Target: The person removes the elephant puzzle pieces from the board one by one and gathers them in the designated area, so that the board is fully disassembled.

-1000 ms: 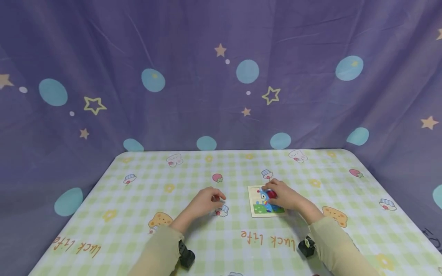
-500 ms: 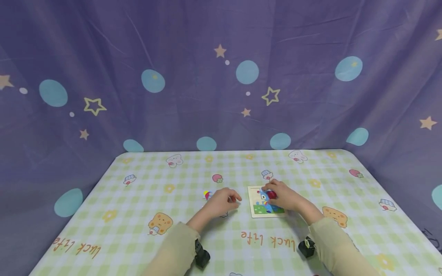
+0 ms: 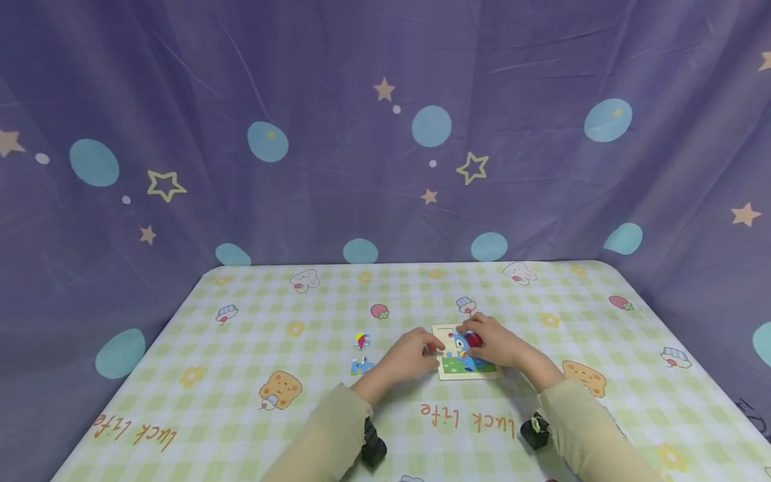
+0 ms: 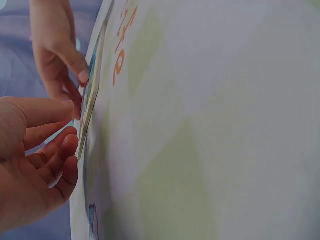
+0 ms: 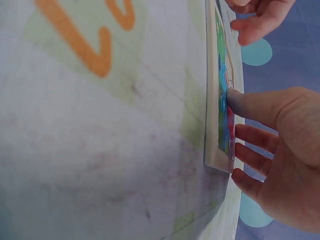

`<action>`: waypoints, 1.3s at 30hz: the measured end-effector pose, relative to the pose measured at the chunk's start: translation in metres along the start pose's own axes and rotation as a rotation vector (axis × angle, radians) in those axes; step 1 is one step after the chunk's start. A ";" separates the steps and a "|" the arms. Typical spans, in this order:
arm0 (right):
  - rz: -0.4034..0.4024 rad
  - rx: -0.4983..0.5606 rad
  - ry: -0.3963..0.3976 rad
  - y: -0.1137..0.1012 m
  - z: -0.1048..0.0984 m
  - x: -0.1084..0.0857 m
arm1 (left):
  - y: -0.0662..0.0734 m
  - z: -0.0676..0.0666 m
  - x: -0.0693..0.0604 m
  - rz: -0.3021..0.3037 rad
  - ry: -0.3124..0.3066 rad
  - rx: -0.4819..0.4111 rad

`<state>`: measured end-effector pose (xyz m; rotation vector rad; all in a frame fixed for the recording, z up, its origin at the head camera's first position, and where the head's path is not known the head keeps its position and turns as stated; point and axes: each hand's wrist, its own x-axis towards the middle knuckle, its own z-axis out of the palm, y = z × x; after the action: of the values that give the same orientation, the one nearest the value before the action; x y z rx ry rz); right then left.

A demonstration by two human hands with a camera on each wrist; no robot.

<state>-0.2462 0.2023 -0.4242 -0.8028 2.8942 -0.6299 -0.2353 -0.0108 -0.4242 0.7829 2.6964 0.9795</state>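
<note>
A flat board [image 3: 448, 370] with a blue cartoon figure on green lies on the table. My right hand [image 3: 496, 343] rests over its right part; in the right wrist view that hand [image 5: 295, 145] has its thumb on the picture and its fingers by the board's [image 5: 212, 125] edge. At the board's left edge is my left hand [image 3: 406, 360], fingers bent, with nothing visible in them; the left wrist view shows this hand [image 4: 40, 155] beside the board [image 4: 95, 90]. Left of it lie a red-and-yellow piece [image 3: 362, 341] and a blue piece [image 3: 360, 366].
A checked cloth [image 3: 241, 348] with printed cartoons and lettering covers the table. Behind it hangs a purple curtain [image 3: 337, 167] with stars and blue ovals. A sliver of something red [image 3: 551, 480] shows at the head view's bottom edge.
My left hand has moved right, from over the loose pieces to the board's left edge, uncovering both pieces. My right hand stays on the board.
</note>
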 end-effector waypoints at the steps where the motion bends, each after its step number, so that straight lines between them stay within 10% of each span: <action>1: -0.002 -0.001 0.001 0.001 0.000 0.000 | 0.002 0.001 0.001 0.002 -0.004 0.010; 24: 0.010 0.010 -0.009 0.001 0.001 0.001 | 0.013 0.008 0.006 0.033 -0.052 0.211; 39: 0.002 0.015 0.006 -0.002 0.001 -0.001 | 0.011 0.010 0.009 0.015 -0.051 0.176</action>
<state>-0.2447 0.2012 -0.4243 -0.7978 2.8918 -0.6549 -0.2350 0.0068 -0.4249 0.8488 2.7635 0.7219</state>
